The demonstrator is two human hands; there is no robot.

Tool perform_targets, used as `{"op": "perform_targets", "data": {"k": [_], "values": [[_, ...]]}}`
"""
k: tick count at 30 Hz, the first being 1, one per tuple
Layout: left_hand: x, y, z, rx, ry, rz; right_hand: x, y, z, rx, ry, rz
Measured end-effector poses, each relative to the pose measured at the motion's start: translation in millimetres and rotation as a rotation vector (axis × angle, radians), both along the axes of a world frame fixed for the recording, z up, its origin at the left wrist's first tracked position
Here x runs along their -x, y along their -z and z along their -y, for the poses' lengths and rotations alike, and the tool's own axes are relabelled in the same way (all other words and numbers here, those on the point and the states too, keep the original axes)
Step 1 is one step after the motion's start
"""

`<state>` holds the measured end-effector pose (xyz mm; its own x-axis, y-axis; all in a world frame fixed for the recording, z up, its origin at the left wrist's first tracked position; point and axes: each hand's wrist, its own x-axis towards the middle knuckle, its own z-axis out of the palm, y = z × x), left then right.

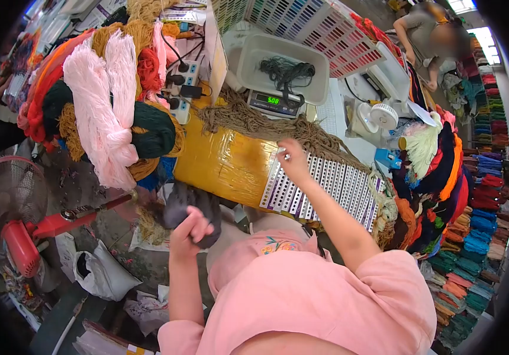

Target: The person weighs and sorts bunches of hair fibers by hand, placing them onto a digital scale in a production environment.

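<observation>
Left hand [190, 232]: fingers curled against the dark grey yarn [190, 198]; grip unconfirmed.
Right hand [293, 158]: fingers bent over the punched cards [337, 192]; grip unconfirmed.
Dark grey yarn: left, near side, off the yellow tabletop [213, 157].
Tray [251, 56]: far side, on lit scale [285, 107]; dark strands [275, 68] loaded.
Progress: grey yarn outside tray; remainder indeterminable.

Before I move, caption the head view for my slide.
Right hand at punched strips, left hand by dark grey yarn.

Yarn [286, 71] lies in 1 tray [318, 54], behind strips [325, 188].
</observation>
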<state>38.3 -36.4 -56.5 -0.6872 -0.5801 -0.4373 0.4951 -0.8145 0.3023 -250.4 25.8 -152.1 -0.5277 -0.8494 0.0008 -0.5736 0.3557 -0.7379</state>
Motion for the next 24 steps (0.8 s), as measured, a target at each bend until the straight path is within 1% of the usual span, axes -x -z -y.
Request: {"op": "perform_targets", "data": {"k": [1,2,4,5,6,8,10,12,13,14,15,16,18,20,22,23,24], "values": [[13.8,-4.2,1.7,0.072,0.047,0.112,-20.0,-16.9,-3.3,-0.013,0.027,0.14],[27.3,-9.6,2.5,0.145,0.066,0.193,-33.3,-24.2,-6.9,0.015,0.015,0.179],[47.2,-12.2,1.8,0.276,0.094,0.273,-55.6,-45.0,-6.3,0.064,0.022,0.268],[51.4,-9.1,2.4,0.318,0.121,0.19,-62.9,-59.2,-4.3,0.073,0.013,0.303],[55.1,-9.7,0.6,0.325,0.133,0.189,-68.9,-72.0,-2.6,0.081,0.003,0.339],[60.3,-11.1,-3.7,0.223,0.053,0.237,-78.1,-90.4,0.6,0.144,0.01,0.358],[59.5,-9.7,-5.8,0.25,0.065,0.201,-85.2,-106.6,1.1,0.094,-0.005,0.683],[62.6,-14.2,-7.4,0.267,0.069,0.208,-93.2,-122.0,2.9,0.083,-0.021,0.701],[63.0,-15.1,-8.5,0.273,0.076,0.204,-99.6,-131.3,4.3,0.077,-0.048,0.871],[63.4,-15.9,-9.6,0.244,0.105,0.136,-105.7,-139.6,4.7,0.07,-0.077,1.04],[63.7,-16.5,-10.8,0.214,0.132,0.069,-112.1,-146.0,2.6,0.059,-0.07,1.068],[63.2,-20.3,-11.6,0.285,0.192,0.058,-115.0,-142.4,-0.9,0.063,-0.069,1.065],[61.6,-20.5,-15.2,0.264,0.188,0.023,-120.2,-133.2,-4.4,0.0,-0.074,0.991],[57.9,-18.5,-18.0,0.241,0.179,-0.008,-118.3,-139.8,-7.5,0.012,-0.072,1.036],[53.2,-15.3,-21.4,0.167,0.164,-0.057,-118.7,-145.4,-8.4,0.063,-0.015,1.169],[52.7,-16.6,-23.3,0.167,0.16,-0.057,-119.4,-145.1,-9.2,0.068,-0.015,1.151],[53.3,-18.4,-25.2,0.22,0.157,-0.004,-119.8,-146.2,-9.9,0.067,-0.019,1.15]]}}
